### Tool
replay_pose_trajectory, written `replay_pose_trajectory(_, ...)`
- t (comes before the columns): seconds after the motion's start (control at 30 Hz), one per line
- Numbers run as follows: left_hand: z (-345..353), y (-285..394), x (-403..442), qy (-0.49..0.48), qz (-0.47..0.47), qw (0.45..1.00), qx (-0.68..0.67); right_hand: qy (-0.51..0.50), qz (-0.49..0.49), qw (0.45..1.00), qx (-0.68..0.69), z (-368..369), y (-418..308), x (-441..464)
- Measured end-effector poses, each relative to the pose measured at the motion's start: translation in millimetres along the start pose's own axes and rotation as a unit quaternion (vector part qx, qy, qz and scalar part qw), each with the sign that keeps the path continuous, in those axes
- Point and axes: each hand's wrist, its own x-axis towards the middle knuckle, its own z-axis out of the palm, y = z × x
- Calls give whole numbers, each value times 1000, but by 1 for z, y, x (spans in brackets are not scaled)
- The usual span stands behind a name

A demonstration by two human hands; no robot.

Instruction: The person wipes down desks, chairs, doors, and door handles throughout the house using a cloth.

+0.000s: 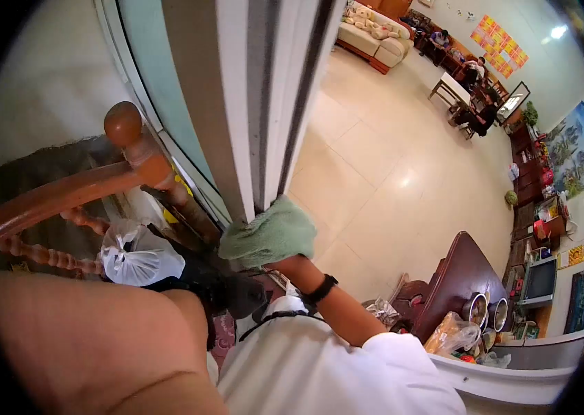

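Note:
A green cloth [269, 234] is wrapped around the lower part of a white door or window frame edge [237, 138]. My right hand [290, 268] grips the cloth there; its fingers are mostly hidden under the fabric, and a black band circles the wrist. A large part of my left arm [98, 339] fills the lower left, close to the camera, but the left hand is out of view.
Left of the frame are a wooden stair railing [64, 197] and a white plastic bag [141, 257]. Beyond stand a dark red table [461, 277] with metal bowls and bags, and a sofa [375, 38]. Several people sit near a low table [452, 88] at the back.

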Motion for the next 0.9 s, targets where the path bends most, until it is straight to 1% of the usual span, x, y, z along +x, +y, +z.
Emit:
replay_pose_trajectory(0.07, -5, -4, -4, 8, -10, 1000, -7, 116, -98, 988, 33, 5, 3, -3)
replay_pose_trajectory(0.1, -11, -3, -5, 11, -13, 1000, -9, 154, -123, 980, 37, 0, -3, 1)
replay_pose_trajectory(0.13, -15, -3, -5, 15, -8, 1000, -5, 190, -127, 973, 23, -8, -16, 10)
replay_pose_trajectory(0.17, -21, -2, -4, 17, -3, 1000, -3, 196, -103, 975, 14, -17, -29, 16)
replay_pose_trajectory(0.27, -36, 3, 2, 16, 4, 1000, -5, 222, -115, 968, -29, -27, -42, 33)
replay_pose_trajectory(0.3, -41, 4, 2, 14, -4, 1000, -5, 238, -137, 956, -102, -25, -37, 31)
replay_pose_trajectory(0.33, -44, 8, 5, 18, -10, 1000, 0, 228, -118, 961, -103, -19, -30, 26)
replay_pose_trajectory(0.4, -47, 13, 9, 26, -22, 999, 7, 188, -95, 976, -45, -10, -13, 17)
replay_pose_trajectory(0.43, -49, 16, 10, 28, -27, 999, 12, 185, -89, 978, -43, -6, -12, 6)
replay_pose_trajectory(0.5, -51, 21, 9, 30, -35, 999, 17, 133, -25, 989, -54, 0, -9, 2)
replay_pose_trajectory(0.57, -52, 26, -1, 28, -61, 997, 36, 130, -55, 989, -36, 0, 3, -2)
replay_pose_trajectory(0.6, -54, 28, -14, 19, -103, 993, 47, 129, -75, 989, -19, -2, 9, -2)
replay_pose_trajectory(0.63, -52, 31, -31, 6, -158, 986, 55, 126, -74, 989, -13, -13, 1, 1)
replay_pose_trajectory(0.7, -46, 44, -76, -68, -308, 948, 51, 123, -103, 987, -10, -34, -4, 11)
replay_pose_trajectory(0.73, -39, 53, -100, -145, -390, 909, 11, 117, -120, 986, -7, -45, -8, 14)
replay_pose_trajectory(0.77, -33, 63, -116, -232, -464, 854, -44, 111, -121, 986, 42, -58, -14, 20)
replay_pose_trajectory(0.8, -29, 67, -131, -315, -541, 770, -124, 119, -115, 985, 43, -69, -25, 27)
replay_pose_trajectory(0.83, -23, 79, -137, -347, -668, 641, -150, 96, -111, 987, 64, -82, -33, 33)
replay_pose_trajectory(0.87, -13, 83, -142, -342, -671, 639, -153, 66, -108, 988, 83, -91, -34, 38)
replay_pose_trajectory(0.9, -2, 84, -147, -285, -700, 637, -151, 81, -141, 984, 79, -91, -31, 47)
